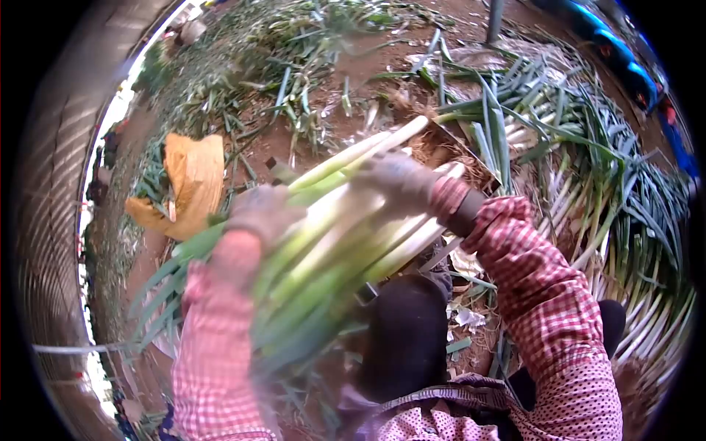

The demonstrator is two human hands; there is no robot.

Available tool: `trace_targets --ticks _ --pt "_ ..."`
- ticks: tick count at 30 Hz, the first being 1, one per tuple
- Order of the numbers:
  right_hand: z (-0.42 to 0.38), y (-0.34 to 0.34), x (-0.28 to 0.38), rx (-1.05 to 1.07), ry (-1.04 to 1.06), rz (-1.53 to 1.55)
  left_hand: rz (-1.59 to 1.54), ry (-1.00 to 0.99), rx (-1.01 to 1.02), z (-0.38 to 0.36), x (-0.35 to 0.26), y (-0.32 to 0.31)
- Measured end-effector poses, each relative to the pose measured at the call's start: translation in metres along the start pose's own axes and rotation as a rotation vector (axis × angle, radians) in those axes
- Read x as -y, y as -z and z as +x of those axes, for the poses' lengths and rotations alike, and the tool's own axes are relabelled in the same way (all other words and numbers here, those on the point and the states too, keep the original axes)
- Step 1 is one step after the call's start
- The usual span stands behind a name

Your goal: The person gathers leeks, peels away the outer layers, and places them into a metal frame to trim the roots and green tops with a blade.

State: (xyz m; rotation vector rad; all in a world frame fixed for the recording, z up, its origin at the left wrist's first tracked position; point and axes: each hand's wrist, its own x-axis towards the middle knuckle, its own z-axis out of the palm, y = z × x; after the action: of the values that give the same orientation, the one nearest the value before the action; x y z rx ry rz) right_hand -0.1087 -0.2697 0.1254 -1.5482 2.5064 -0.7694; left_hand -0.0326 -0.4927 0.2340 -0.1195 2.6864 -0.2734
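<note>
Several thick leeks [323,213] lie across the middle in a bunch, white ends to the upper right and green leaves to the lower left. My left hand [266,213], gloved and blurred, is against the green side of the bunch; its fingers are smeared by motion. On the white stalks rests my right hand [397,178], also gloved and blurred, its fingers not clearly made out. Roots and a dark-edged box or blade [465,156] are just beyond the white ends.
A large pile of leeks [588,162] spreads over the ground at the right. Leaf scraps [294,66] cover the soil ahead. An orange-yellow sheet [193,180] stands at the left. A post [495,22] rises at the top. My dark-clad knee [408,327] is below the bunch.
</note>
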Motion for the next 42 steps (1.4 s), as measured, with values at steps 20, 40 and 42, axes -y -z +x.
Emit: trace_targets --ticks 20,40,42 --pt "-0.027 0.022 -0.063 0.019 -0.247 -0.4 0.175 0.162 -0.576 -0.116 -0.004 -0.097" --pt "-0.016 0.022 -0.061 0.435 -0.559 -0.316 0.116 -0.094 -0.495 -0.069 0.022 -0.103" --pt "-0.032 0.012 -0.062 0.297 -0.503 -0.312 0.17 -0.064 -0.521 -0.061 0.018 -0.115"
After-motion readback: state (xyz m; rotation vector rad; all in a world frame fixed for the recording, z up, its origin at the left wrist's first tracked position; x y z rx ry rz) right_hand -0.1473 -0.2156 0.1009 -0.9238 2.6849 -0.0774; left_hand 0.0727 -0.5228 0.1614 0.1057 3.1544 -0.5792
